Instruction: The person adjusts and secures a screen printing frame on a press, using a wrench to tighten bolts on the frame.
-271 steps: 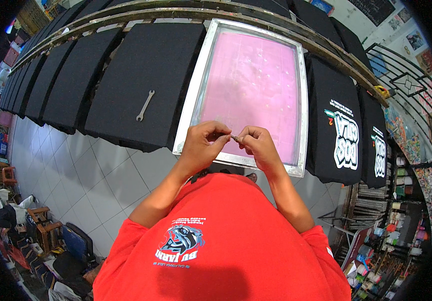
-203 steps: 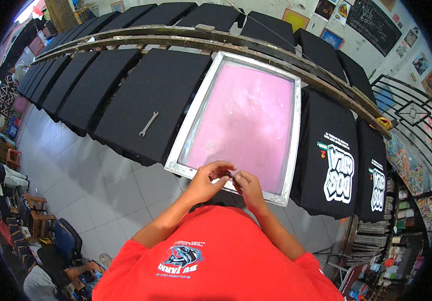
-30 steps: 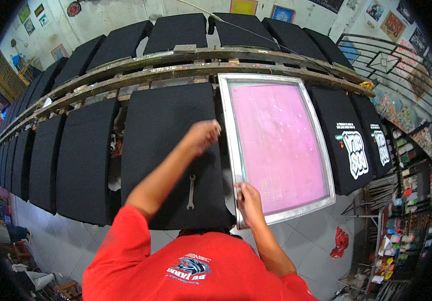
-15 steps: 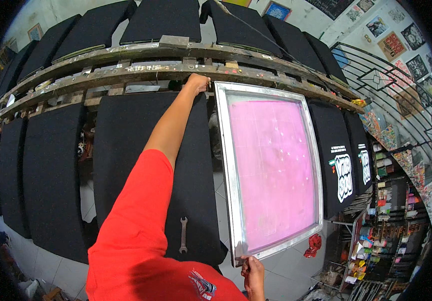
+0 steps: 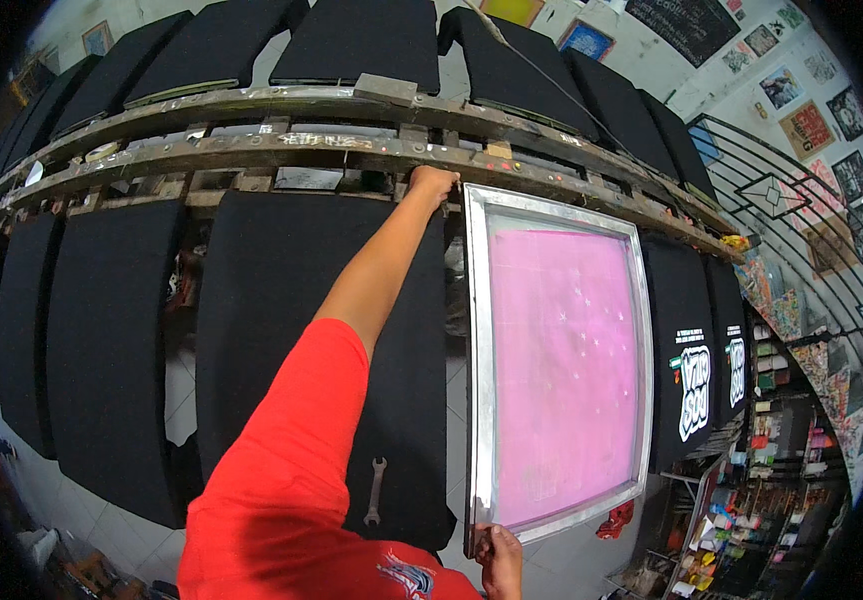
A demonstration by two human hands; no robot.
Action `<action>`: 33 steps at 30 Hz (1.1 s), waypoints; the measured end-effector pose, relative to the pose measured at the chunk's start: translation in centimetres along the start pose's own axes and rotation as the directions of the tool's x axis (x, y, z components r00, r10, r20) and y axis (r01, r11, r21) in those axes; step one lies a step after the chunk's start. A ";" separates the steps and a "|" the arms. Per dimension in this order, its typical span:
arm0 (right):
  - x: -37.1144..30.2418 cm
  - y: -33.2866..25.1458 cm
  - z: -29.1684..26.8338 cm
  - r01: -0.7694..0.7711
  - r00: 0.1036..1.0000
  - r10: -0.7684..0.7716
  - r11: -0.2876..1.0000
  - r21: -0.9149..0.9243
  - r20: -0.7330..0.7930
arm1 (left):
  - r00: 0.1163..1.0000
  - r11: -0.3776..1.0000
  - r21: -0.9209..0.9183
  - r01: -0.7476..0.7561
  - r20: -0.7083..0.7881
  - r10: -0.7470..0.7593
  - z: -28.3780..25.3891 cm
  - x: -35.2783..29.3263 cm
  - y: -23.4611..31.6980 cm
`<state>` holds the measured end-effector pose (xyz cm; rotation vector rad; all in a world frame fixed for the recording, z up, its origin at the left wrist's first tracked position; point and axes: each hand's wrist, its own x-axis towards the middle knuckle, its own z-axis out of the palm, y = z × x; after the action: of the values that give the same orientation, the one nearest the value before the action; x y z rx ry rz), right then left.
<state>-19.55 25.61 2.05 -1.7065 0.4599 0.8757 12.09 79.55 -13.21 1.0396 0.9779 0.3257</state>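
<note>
A silkscreen frame (image 5: 481, 400) with a silver metal rim and a pink mesh (image 5: 563, 350) lies to my right, over one of the boards. My left arm stretches far out, and my left hand (image 5: 435, 186) is closed at the wooden rail, beside the frame's far left corner. What its fingers grip is hidden. Close to me, my right hand (image 5: 499, 560) pinches the frame's near left corner. Left of the frame is a board in black cloth (image 5: 291, 260), and an open-ended wrench (image 5: 376, 491) lies on its near end.
More black-covered boards (image 5: 111, 340) line both sides of the long wooden rails (image 5: 301, 150). Black shirts with white prints (image 5: 694, 390) lie right of the frame. Shelves of bottles and jars (image 5: 731, 520) stand at the lower right, below a black metal railing (image 5: 781, 190). A red cloth (image 5: 615, 521) is on the floor.
The whole view has shifted, so the frame, rails and boards sit a little further right and lower. Both hands stay at the same corners of the frame.
</note>
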 end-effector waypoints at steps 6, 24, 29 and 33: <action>0.5 0.5 0.2 -0.013 0.999 0.012 1.000 0.026 0.047 | 0.995 0.998 0.020 -0.061 -0.074 0.062 0.0 1.6 -1.1; 9.9 -12.9 6.9 0.427 0.889 -0.413 0.904 -0.032 0.198 | 0.912 0.984 -0.007 -0.177 0.374 0.167 -3.3 -14.1 3.0; 13.8 -21.6 13.6 0.433 0.827 -0.445 0.894 0.114 0.345 | 0.843 0.982 -0.180 -0.056 0.519 0.143 -1.8 -22.9 1.2; 12.7 -23.5 15.3 0.411 0.810 -0.448 0.894 0.179 0.378 | 0.790 0.987 -0.150 -0.054 0.599 0.134 -1.9 -27.5 0.6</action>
<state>0.03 49.05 6.10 -1.4082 -0.1738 0.8300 -4.61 63.21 1.36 0.9869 0.3141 0.1111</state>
